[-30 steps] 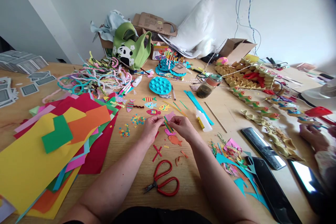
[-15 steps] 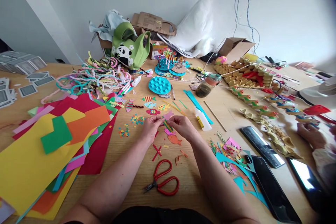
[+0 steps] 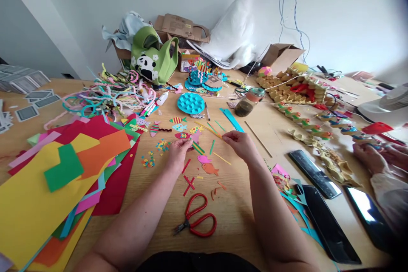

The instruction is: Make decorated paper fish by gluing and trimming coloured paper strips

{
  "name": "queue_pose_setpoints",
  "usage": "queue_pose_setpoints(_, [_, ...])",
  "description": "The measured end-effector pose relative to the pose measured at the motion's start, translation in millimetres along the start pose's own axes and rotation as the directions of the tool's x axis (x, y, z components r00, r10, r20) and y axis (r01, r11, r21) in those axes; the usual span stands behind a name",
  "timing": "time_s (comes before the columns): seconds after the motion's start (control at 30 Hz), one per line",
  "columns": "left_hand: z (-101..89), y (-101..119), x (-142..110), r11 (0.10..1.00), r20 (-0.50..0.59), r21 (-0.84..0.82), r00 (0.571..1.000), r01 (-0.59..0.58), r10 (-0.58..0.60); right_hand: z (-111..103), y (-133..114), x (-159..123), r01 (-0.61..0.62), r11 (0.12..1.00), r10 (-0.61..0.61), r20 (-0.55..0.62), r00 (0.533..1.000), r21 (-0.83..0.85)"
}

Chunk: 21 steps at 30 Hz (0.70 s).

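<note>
Orange paper fish lies flat on the worktop; places below go by it. Left hand, left of and beyond it, pinches a pinkish paper fish with green and yellow stripes across, held just beyond the orange one. Right hand, right of and beyond it, has fingertips together at the end of thin yellow-orange strips; can't tell if it grips one.

Bright pink fish just beyond the orange fish, close against it. Short green strip beyond, thin yellow strip beyond and to the right. Crossed red strips near left. Red-handled cutters on the near side, handles spread. Paper dots left and beyond. Decorated fish further beyond, blue bumpy disc past those. Jar far beyond, right. Wooden stick beyond, right. Coloured paper sheets piled well left. Phone well right; past it, another person's hand, far right.
</note>
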<state>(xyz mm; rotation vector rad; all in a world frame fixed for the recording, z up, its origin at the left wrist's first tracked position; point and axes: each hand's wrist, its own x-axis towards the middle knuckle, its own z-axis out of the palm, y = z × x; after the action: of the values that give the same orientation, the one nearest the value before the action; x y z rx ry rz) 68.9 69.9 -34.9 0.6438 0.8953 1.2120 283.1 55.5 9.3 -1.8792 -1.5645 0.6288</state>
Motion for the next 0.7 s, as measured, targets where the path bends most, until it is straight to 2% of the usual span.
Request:
queue_pose_setpoints(0.2, [-2.1, -3, 2, 1.000, -0.031, 0.006, 0.999, -0.010, 0.010, 2, 1, 0, 0.036, 0.951, -0.002, 0.111, 0.994, -0.307])
queue_pose_setpoints(0.4, [-0.6, -1, 1, 1.000, -0.020, 0.023, 1.000, -0.014, 0.014, 0, -8, -6, 0.111, 0.862, 0.070, 0.334, 0.940, -0.494])
queue_pose_setpoints(0.57, [-0.7, -1, 1, 1.000, -0.016, 0.007, 1.000, -0.007, 0.007, 12, -15, -10, 0.174, 0.796, 0.085, 0.392, 0.916, -0.580])
queue_pose_setpoints(0.7, [-1.1, 0, 0, 1.000, 0.006, 0.017, 1.000, -0.008, 0.007, 18, -18, -13, 0.177, 0.741, 0.117, 0.384, 0.916, -0.648])
